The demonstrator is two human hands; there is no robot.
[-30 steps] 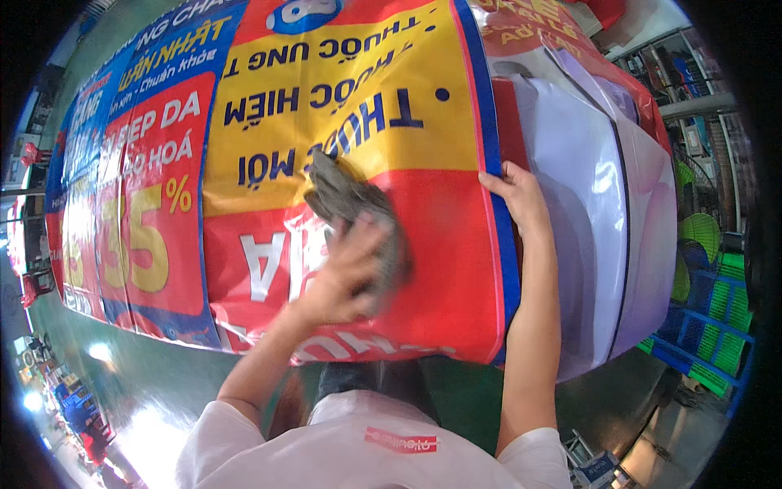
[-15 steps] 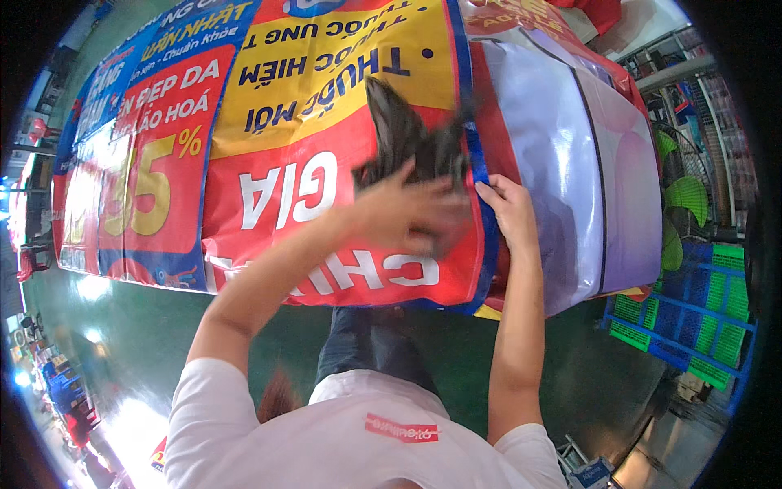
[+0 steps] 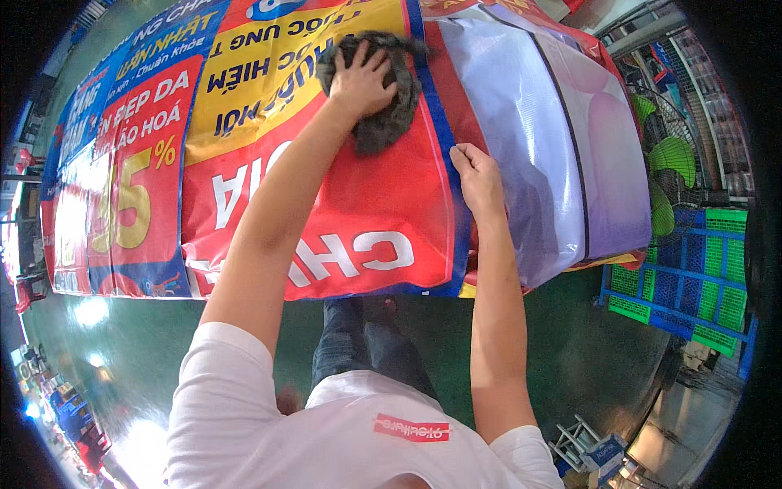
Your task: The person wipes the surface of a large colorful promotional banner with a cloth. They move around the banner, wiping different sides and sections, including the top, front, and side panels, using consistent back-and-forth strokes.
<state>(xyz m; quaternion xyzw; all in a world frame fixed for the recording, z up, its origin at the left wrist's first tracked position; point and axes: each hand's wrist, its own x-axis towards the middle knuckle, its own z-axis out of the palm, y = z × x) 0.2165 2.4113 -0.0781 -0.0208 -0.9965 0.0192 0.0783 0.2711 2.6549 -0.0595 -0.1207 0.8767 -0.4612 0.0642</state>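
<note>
A large printed banner [image 3: 371,204] in red, yellow and blue lies spread in front of me. My left hand [image 3: 364,85] is open, its fingers spread flat over a crumpled dark cloth [image 3: 387,126] pressed against the banner's yellow and red part. To its right, my right hand [image 3: 479,175] is closed in a pinch at the banner's blue border. Under and beside that hand a pale lilac printed sheet [image 3: 521,122] with a dark line continues to the right.
Green fan blades [image 3: 672,163] in a wire cage stand past the right end. Below them is a blue frame with green mesh panels [image 3: 721,277]. A dark green floor [image 3: 570,342] shows below the banner. Assorted goods [image 3: 69,407] sit at the lower left.
My left hand has moved away from me and left, pressing the dark cloth flatter onto the banner. The right hand stays at the blue border; the whole view has shifted slightly.
</note>
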